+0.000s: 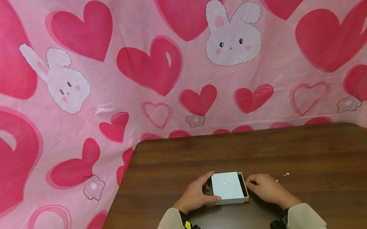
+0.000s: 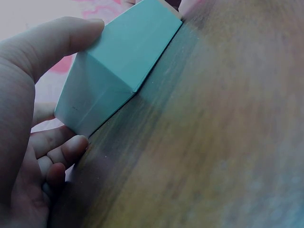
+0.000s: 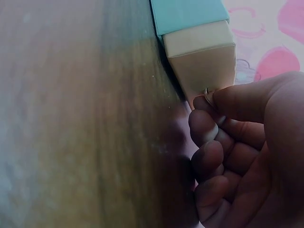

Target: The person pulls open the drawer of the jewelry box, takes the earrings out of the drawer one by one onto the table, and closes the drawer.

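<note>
A pale mint box sleeve lies flat on the table. Its tan inner drawer sticks out a little on the right side, with a dark strip of the inside showing in the head view. My left hand grips the sleeve from the left, thumb on the near side and fingers toward the far side. At the drawer's end face, my right hand pinches a small pull loop between thumb and forefinger, the other fingers curled in. The loop is mostly covered by the fingertips. What the drawer contains is hidden.
A tiny pinkish-white item lies on the brown wooden table right of my right hand; another small pale bit peeks out beside that hand. A pink heart-and-rabbit cloth hangs behind and along the table's left side.
</note>
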`<control>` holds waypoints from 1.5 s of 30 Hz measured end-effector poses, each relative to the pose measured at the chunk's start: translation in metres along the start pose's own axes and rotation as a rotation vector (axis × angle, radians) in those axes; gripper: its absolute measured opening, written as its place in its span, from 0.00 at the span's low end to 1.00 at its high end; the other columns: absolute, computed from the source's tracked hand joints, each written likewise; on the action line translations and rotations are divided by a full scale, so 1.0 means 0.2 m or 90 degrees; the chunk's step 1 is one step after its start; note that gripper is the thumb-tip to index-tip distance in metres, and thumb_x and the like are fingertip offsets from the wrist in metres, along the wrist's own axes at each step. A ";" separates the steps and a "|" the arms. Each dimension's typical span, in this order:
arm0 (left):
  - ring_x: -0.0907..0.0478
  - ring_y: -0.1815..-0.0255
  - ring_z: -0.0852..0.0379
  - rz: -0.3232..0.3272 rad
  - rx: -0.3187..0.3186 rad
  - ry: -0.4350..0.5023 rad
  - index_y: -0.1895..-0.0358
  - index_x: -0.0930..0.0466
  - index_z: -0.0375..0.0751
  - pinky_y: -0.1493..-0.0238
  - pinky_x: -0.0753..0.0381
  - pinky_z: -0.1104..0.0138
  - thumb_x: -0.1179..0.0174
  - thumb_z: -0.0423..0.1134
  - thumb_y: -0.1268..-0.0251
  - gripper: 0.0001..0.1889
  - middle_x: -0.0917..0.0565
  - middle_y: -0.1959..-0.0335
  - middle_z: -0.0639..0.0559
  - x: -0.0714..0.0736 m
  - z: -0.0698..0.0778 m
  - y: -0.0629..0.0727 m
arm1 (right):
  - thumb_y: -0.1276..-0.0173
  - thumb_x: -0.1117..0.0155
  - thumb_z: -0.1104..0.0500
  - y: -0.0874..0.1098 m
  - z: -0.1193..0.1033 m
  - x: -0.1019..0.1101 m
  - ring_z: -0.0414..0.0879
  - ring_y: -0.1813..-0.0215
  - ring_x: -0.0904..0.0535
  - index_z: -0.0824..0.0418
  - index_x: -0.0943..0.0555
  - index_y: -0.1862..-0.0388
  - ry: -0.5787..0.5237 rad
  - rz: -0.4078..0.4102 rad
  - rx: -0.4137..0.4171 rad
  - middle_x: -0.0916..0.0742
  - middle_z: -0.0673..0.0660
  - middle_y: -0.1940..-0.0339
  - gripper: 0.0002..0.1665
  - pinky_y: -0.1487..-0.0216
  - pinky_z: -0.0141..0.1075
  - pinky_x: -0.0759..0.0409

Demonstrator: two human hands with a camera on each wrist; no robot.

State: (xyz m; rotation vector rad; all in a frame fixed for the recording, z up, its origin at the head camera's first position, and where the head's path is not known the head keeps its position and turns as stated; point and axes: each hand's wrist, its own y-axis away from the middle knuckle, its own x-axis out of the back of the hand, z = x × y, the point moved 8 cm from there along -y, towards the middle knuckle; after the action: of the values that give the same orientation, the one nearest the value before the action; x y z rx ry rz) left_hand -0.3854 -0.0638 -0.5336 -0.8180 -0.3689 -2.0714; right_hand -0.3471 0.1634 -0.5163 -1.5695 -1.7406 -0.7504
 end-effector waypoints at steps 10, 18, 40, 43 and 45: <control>0.30 0.53 0.62 0.000 -0.006 0.003 0.25 0.41 0.62 0.55 0.28 0.61 0.29 0.64 0.52 0.48 0.26 0.48 0.63 0.02 0.02 0.00 | 0.30 0.39 0.59 0.00 -0.03 0.01 0.43 0.69 0.29 0.47 0.20 0.73 0.008 0.014 0.014 0.22 0.45 0.75 0.10 0.64 0.42 0.32; 0.30 0.54 0.62 -0.002 -0.004 0.009 0.25 0.41 0.62 0.55 0.28 0.61 0.29 0.62 0.51 0.48 0.26 0.49 0.63 0.01 0.03 0.00 | 0.30 0.39 0.59 0.01 -0.06 0.01 0.42 0.68 0.28 0.48 0.19 0.72 0.010 0.019 0.047 0.19 0.44 0.72 0.09 0.62 0.43 0.30; 0.29 0.58 0.62 -0.011 0.007 0.013 0.25 0.39 0.58 0.61 0.29 0.62 0.28 0.61 0.51 0.47 0.26 0.60 0.62 -0.03 0.00 0.05 | 0.28 0.40 0.56 0.05 -0.10 -0.06 0.40 0.71 0.28 0.48 0.18 0.69 -0.004 -0.022 0.081 0.18 0.43 0.70 0.09 0.66 0.42 0.30; 0.29 0.58 0.61 -0.009 0.003 0.012 0.26 0.39 0.59 0.61 0.29 0.62 0.28 0.60 0.51 0.47 0.26 0.59 0.61 -0.02 0.00 0.04 | 0.28 0.40 0.57 0.04 -0.10 -0.06 0.41 0.71 0.29 0.49 0.18 0.69 -0.005 -0.017 0.076 0.19 0.43 0.72 0.09 0.66 0.42 0.30; 0.29 0.57 0.61 -0.006 0.000 0.015 0.26 0.39 0.59 0.60 0.28 0.62 0.28 0.60 0.51 0.47 0.26 0.57 0.61 -0.01 0.01 0.03 | 0.28 0.40 0.57 0.04 -0.10 -0.05 0.41 0.72 0.29 0.48 0.18 0.69 0.005 -0.008 0.072 0.20 0.43 0.72 0.09 0.67 0.42 0.30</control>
State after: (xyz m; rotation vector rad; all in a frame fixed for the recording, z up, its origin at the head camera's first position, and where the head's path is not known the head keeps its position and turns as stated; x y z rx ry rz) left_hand -0.3790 -0.0649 -0.5346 -0.7924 -0.3614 -2.0880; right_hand -0.3375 0.1417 -0.5127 -1.4799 -1.7579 -0.6516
